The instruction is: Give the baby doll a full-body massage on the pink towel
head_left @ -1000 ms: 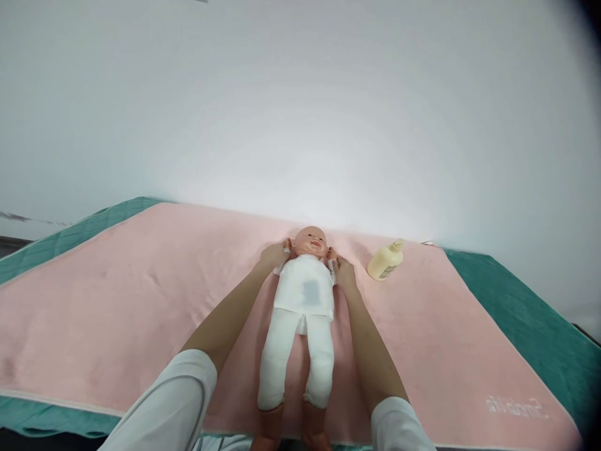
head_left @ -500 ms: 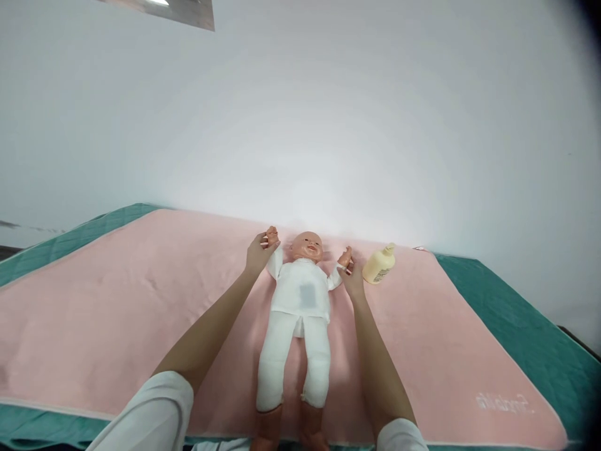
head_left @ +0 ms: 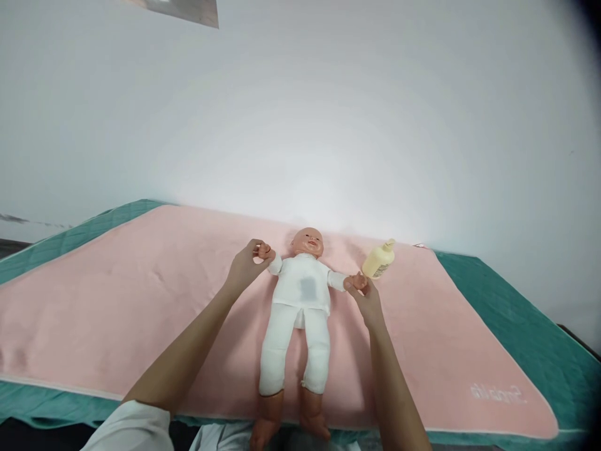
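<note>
A baby doll (head_left: pixel 300 285) with a white cloth body lies on its back, its head toward the wall and its feet toward me. My left hand (head_left: pixel 246 263) is closed around the doll's hand on the left side. On the other side, my right hand (head_left: pixel 369 300) grips the doll's other hand, thumb on top. Both doll arms are stretched outward from its body. Just beyond my right hand, a pale yellow pump bottle (head_left: pixel 378 260) lies tilted.
Beneath the doll is a pink mat (head_left: pixel 154 300) spread over a green quilted cover (head_left: pixel 511 307). A white wall (head_left: pixel 300 125) rises directly behind the far edge. The doll's feet hang over the near edge.
Both doll arms have gone from raised to spread out sideways. My left hand moved left and slightly down, my right hand right and down, each with a doll hand.
</note>
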The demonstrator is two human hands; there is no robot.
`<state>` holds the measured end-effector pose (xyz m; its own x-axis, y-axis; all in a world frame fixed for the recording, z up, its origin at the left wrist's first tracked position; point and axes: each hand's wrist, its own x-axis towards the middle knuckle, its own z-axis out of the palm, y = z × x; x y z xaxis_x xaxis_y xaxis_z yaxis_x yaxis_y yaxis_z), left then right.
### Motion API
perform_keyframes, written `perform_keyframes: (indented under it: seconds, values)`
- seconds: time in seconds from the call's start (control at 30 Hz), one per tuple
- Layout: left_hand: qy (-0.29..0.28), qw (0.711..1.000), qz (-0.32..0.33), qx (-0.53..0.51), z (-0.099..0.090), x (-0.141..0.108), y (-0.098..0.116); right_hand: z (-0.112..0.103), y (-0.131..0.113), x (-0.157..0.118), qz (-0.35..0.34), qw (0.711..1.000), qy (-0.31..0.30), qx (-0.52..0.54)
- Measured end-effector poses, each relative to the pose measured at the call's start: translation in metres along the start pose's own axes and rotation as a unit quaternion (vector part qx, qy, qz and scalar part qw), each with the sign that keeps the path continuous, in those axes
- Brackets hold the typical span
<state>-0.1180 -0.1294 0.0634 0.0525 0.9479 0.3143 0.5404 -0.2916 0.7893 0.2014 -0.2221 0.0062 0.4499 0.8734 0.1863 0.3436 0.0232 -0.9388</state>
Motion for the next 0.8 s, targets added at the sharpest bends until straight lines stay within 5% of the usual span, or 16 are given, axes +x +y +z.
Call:
perform_keyframes:
  seconds: [0.13,0.27,0.43,0.8]
  values:
    - [0.004,0.994,-0.034,0.103,-0.006,-0.032,-0.005,-0.008,0.0,-0.03,0.049,0.995,0.006,-0.084]
    - [0.014,0.992,-0.089,0.093,-0.006,-0.066,-0.024,-0.007,0.008,-0.061,0.077,0.994,0.012,-0.081]
    - [-0.041,0.993,-0.093,0.064,0.004,-0.098,-0.045,0.003,0.023,-0.089,0.075,0.996,0.016,-0.044]
    - [-0.063,0.989,-0.117,0.058,0.012,-0.117,-0.057,0.01,0.041,-0.101,0.041,0.994,-0.002,-0.097]
